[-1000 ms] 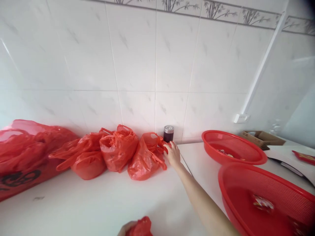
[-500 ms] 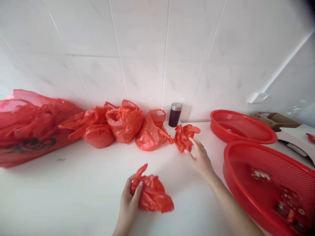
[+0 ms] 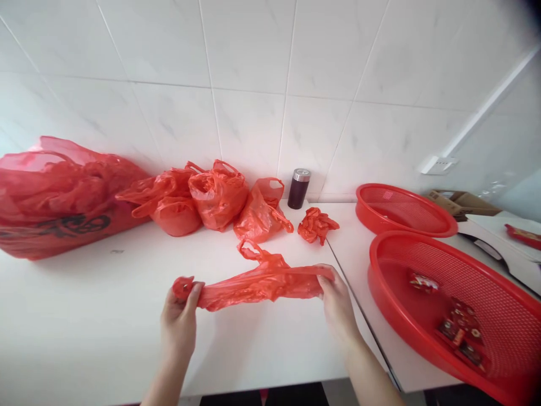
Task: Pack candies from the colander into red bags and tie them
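A thin red plastic bag [image 3: 262,279] is stretched sideways above the white table, between my two hands. My left hand [image 3: 181,313] grips its left end, with a bunched bit of red plastic sticking out above the fingers. At the right end, my right hand [image 3: 336,299] is closed on the bag, thumb and fingers pinching it. One handle loop of the bag stands up near its middle. Behind it lies a crumpled red bag [image 3: 316,224], touched by neither hand.
Filled red bags [image 3: 220,197] line the wall, with a large one [image 3: 71,197] at far left. A dark tumbler [image 3: 298,189] stands behind. Two red baskets [image 3: 406,211] [image 3: 422,254] are on the right, the nearer holding small packets [image 3: 460,327]. A cardboard box [image 3: 465,202] lies beyond.
The bag in my left hand is now pulled out lengthwise. My right hand has left the crumpled bag at the back and come nearer, taking the held bag's right end. The view has shifted slightly.
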The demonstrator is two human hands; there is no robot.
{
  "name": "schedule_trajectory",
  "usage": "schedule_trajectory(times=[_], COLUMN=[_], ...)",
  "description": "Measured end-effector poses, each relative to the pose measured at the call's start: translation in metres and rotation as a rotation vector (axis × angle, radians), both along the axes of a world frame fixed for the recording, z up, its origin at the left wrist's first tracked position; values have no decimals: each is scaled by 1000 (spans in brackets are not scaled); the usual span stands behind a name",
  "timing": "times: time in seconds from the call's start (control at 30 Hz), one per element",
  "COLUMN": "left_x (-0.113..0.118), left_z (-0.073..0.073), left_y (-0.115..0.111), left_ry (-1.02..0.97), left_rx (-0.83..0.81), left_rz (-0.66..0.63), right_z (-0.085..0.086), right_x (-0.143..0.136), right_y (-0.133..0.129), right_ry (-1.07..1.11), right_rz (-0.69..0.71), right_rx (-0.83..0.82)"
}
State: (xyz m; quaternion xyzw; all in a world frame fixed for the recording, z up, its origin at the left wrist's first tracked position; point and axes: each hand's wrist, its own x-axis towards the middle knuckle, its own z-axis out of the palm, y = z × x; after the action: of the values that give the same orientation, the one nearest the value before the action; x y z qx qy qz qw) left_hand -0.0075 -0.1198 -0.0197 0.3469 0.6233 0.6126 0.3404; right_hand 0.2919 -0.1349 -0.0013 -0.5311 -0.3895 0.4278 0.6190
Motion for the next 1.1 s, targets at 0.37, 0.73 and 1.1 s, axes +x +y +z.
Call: schedule_trajectory(times=[0.37,0.73,1.1], left_x=[23,78,77], left_z=[30,22,23], left_y=[-30,-30,-56], left_ry=[761,-43,-857], left_rx=[242,-173,-297], left_rz=[-210,-605,-232], right_z=[6,30,-29], right_x=[0,-20,-17], right_y=[8,-40,-29], right_ry=[26,-700,-115], right_rz=[270,-96,105], right_rx=[157,289,-58])
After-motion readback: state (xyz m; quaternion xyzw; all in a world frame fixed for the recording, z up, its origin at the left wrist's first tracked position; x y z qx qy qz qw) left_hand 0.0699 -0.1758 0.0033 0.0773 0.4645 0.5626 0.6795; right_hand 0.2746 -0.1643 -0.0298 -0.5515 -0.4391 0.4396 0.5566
